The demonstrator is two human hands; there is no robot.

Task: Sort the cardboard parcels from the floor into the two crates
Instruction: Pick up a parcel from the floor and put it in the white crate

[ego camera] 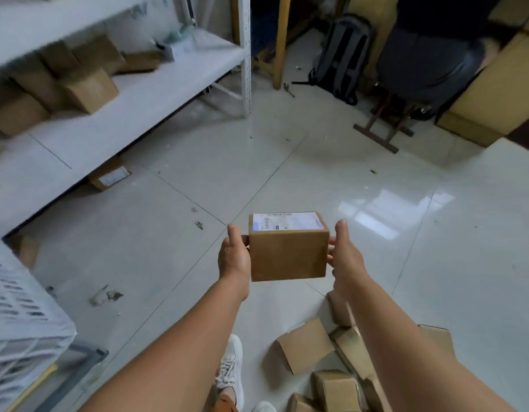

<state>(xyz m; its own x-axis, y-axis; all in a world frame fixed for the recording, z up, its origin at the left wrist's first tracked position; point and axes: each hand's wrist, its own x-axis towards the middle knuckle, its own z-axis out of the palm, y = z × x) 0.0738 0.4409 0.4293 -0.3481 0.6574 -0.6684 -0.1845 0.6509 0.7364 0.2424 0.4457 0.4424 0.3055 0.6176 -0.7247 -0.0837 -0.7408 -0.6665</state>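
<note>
Looking first at containers, we see a white slatted plastic crate [16, 316] at the lower left edge; its contents are out of our view. White metal shelving [174, 75] at upper left carries several plain brown cardboard boxes [79, 81]. More brown cardboard parcels [322, 361] lie heaped on the glossy tiled floor [376, 179] at lower right. We hold one small brown cardboard parcel with a white shipping label on top [288, 248] in mid-air between both hands. Our left hand [234, 257] presses its left face and our right hand [343, 257] its right face, thumbs raised, fingers fairly straight behind the sides.
</note>
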